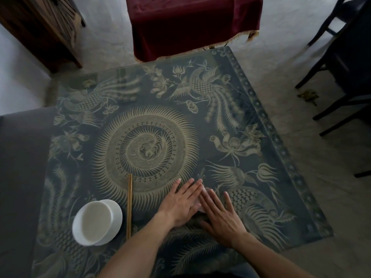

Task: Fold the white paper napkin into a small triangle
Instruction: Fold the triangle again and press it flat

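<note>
The white paper napkin [201,207] lies on the patterned table [152,117], near its front edge, almost wholly covered by my two hands. Only small white slivers show between them. My left hand [181,201] lies flat on it with straight fingers pointing away from me. My right hand [219,212] presses flat beside it, fingers straight, its fingertips overlapping the left hand's fingers. The napkin's shape under the hands is hidden.
A white bowl [97,222] stands at the front left of the table. A pair of wooden chopsticks [129,205] lies just right of it. A table with a dark red cloth [192,25] stands beyond the far edge, dark chairs [345,63] at the right.
</note>
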Motion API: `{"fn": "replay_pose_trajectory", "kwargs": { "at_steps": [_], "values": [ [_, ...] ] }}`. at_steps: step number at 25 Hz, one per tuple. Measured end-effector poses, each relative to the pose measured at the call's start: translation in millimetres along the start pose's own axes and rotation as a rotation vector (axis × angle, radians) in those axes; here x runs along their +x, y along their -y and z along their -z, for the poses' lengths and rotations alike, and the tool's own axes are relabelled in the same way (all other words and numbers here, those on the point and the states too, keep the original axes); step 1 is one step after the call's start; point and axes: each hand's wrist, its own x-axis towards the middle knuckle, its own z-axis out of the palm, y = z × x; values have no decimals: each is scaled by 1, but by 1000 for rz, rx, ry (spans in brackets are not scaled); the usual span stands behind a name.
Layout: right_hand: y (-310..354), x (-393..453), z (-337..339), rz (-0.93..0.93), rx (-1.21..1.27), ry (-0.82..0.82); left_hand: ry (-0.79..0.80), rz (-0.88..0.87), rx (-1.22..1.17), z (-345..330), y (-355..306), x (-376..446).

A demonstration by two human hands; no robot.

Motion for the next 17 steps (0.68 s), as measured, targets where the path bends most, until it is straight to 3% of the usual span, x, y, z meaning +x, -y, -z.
{"fn": "replay_pose_trajectory", "kwargs": {
  "at_steps": [9,17],
  "values": [
    [-23,-47,-10,1,-62,29,29,-9,-34,-11,5,2],
    [-20,-61,-3,-31,-53,-29,-63,-19,-88,-17,7,-1]
  ]
}}
